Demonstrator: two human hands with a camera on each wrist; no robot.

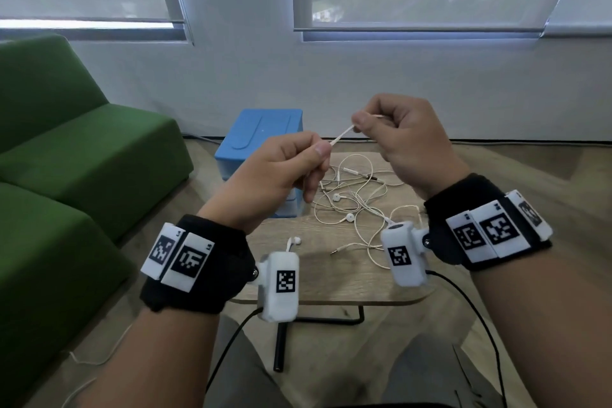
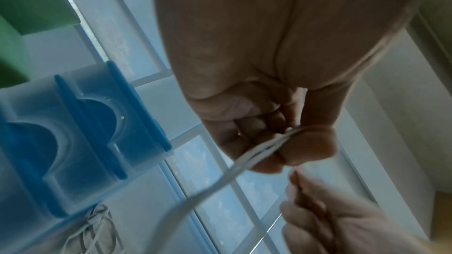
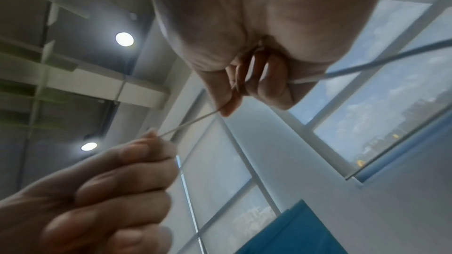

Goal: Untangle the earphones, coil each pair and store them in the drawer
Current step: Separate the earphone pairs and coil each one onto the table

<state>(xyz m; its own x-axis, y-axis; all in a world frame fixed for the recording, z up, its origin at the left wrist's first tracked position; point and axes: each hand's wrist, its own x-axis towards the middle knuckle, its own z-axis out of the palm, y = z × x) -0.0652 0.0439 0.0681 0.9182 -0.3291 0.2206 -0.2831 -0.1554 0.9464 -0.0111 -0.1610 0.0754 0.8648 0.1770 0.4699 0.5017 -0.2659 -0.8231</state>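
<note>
Both hands are raised above a small wooden table (image 1: 331, 288) and pull a short stretch of white earphone cable (image 1: 342, 135) taut between them. My left hand (image 1: 318, 156) pinches its lower end, with strands trailing from the fist (image 2: 247, 159). My right hand (image 1: 359, 121) pinches the upper end (image 3: 193, 121) with the other fingers curled. A tangle of white earphones (image 1: 351, 202) lies on the table below, with earbuds and jack plugs spread about. A blue drawer unit (image 1: 261, 142) stands behind the left hand; its drawer fronts (image 2: 85, 128) look closed.
A green sofa (image 1: 76, 156) fills the left side. One loose earbud (image 1: 293, 241) lies near the table's front left. Black wrist-camera cables (image 1: 477, 315) hang down toward my lap. A white wall and windows with blinds are behind.
</note>
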